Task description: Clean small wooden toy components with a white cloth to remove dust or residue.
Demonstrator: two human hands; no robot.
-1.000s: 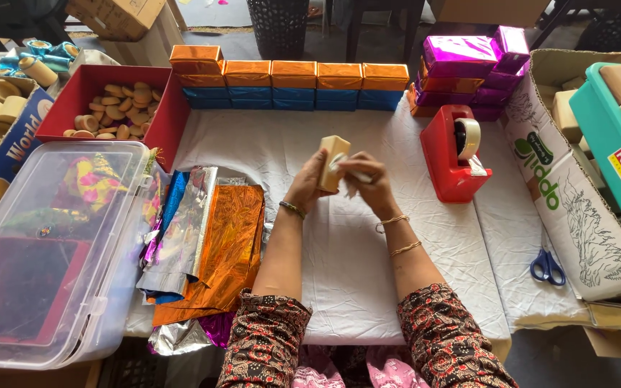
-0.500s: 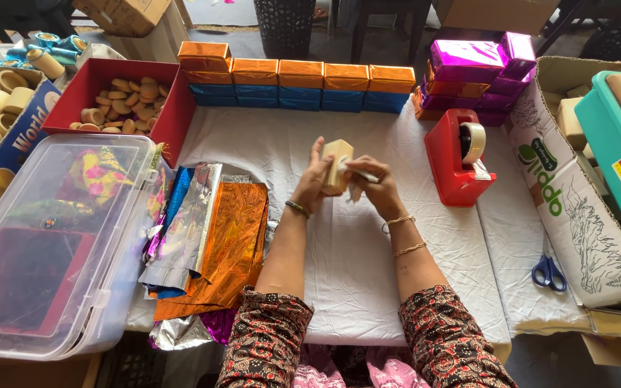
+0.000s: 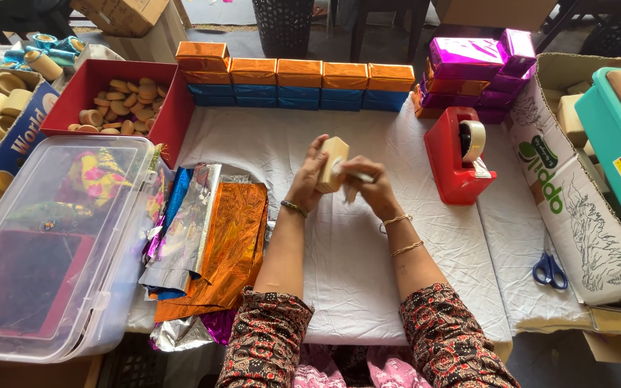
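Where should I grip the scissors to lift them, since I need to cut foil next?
Take the scissors by their blue handle loops, reaching from the right. They lie flat on the white cloth beside the cardboard box, with the loops nearest the table's front edge.

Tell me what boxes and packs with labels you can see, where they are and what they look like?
Small plain box: held up by the left hand and right hand, pale tan block.
Wrapped boxes: row at the table's far edge, orange foil over blue.
Purple boxes: stacked far right, shiny magenta.
Cardboard carton: right side, white flap with green lettering and tree drawing.
Teal crate: far right, red and yellow label.
Printed box: far left, blue and yellow.
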